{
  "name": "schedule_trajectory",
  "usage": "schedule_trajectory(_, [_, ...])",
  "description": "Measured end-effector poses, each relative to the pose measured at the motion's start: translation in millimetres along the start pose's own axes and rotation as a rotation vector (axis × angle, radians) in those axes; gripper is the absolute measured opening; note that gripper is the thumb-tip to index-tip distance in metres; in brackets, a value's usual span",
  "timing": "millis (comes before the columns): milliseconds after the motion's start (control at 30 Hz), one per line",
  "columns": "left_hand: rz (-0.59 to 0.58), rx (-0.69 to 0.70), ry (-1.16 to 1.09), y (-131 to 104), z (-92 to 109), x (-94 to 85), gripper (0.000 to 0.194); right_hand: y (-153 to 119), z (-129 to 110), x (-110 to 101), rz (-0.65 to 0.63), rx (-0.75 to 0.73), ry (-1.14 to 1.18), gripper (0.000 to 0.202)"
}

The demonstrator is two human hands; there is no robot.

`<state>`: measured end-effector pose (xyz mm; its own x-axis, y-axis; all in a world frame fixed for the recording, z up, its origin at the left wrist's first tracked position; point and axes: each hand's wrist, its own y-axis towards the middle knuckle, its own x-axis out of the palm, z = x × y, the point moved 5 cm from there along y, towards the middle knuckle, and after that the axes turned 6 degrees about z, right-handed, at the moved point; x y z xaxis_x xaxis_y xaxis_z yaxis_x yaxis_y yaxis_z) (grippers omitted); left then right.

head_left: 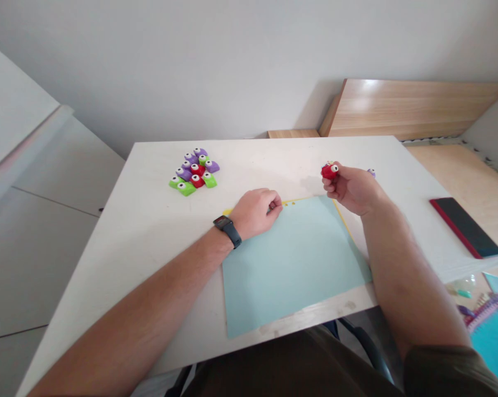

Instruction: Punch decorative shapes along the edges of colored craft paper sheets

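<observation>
My right hand (352, 190) is raised over the right back part of the table and pinches a red one-eyed toy figure (329, 171). Some small multicoloured bits show at the figure's upper edge, too small to name. Resting at the back edge of a pale blue sheet (294, 264), my left hand (257, 212) has its fingers curled in, with no object visible in them. A dark watch is on that wrist. At the left back, a cluster of similar purple, green and red one-eyed figures (197, 170) lies close together. One purple figure (371, 172) is partly hidden behind my right hand.
The white table (150, 231) meets a plain wall at the back. A dark flat tablet-like object with a red edge (466, 227) lies at the right edge. Wooden bed furniture (414, 107) stands beyond. A white cabinet (46, 220) is on the left.
</observation>
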<state>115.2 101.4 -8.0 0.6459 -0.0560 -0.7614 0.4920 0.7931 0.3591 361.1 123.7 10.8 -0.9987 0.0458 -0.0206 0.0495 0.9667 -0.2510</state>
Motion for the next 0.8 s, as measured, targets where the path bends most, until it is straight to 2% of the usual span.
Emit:
schedule_trajectory(100, [-0.002,0.001,0.000,0.0,0.0,0.1,0.009,-0.7,0.1,3.3,-0.021,0.025,0.034,0.022])
schedule_trajectory(267, [0.001,0.007,-0.001,-0.2,0.3,0.0,0.009,-8.7,-1.3,16.9,-0.093,0.034,-0.010,0.045])
schedule_trajectory(400, [-0.003,-0.003,0.008,-0.1,0.0,0.4,0.010,-15.4,0.0,26.4,-0.120,0.005,-0.101,0.047])
schedule_trajectory(533, [-0.009,-0.007,0.019,0.1,0.0,0.6,0.010,-18.0,2.0,32.0,-0.150,0.055,-0.073,0.053])
schedule_trajectory(800, [-0.003,0.003,0.003,-0.1,0.4,-0.5,0.010,-24.2,-4.3,38.4,-0.206,0.075,-0.037,0.051])
